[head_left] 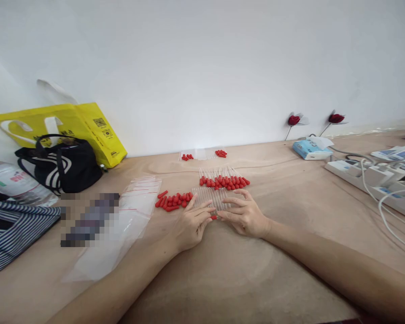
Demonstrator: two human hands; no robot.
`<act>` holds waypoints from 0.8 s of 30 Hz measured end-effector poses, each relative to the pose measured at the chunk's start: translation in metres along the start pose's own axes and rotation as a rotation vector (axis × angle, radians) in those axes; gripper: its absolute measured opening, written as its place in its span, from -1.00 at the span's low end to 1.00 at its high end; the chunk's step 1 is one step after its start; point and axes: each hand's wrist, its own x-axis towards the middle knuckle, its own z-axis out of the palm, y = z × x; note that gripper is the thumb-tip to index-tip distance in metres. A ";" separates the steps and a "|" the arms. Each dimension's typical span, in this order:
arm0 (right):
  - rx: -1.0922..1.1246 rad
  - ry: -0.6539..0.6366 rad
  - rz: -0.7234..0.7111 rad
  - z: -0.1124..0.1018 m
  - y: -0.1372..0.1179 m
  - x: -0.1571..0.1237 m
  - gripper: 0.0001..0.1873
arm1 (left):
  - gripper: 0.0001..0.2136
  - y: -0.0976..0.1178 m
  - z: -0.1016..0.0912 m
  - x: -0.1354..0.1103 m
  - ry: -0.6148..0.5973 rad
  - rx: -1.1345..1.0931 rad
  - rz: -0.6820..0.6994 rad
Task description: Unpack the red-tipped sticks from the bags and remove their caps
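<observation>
Illumination: bright, even and diffuse, with no single source evident. The white wall (202, 67) reads slightly overexposed and featureless. Shadows are faint; only soft, shallow ones lie on the counter (222, 270) under the left hand (191, 226) and right hand (245, 216). Mild sheen shows on the clear bags (135, 211); no hard glare. Wide-angle distortion bends the counter's far edge and stretches both forearms toward the lower corners. Centre focus is fair, though small items lack fine detail. A pixelated block (89, 219) masks one area at left.
</observation>
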 end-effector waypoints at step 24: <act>-0.004 -0.088 0.467 0.005 0.029 -0.024 -0.65 | -0.76 -0.037 -0.023 -0.011 0.359 0.195 -0.436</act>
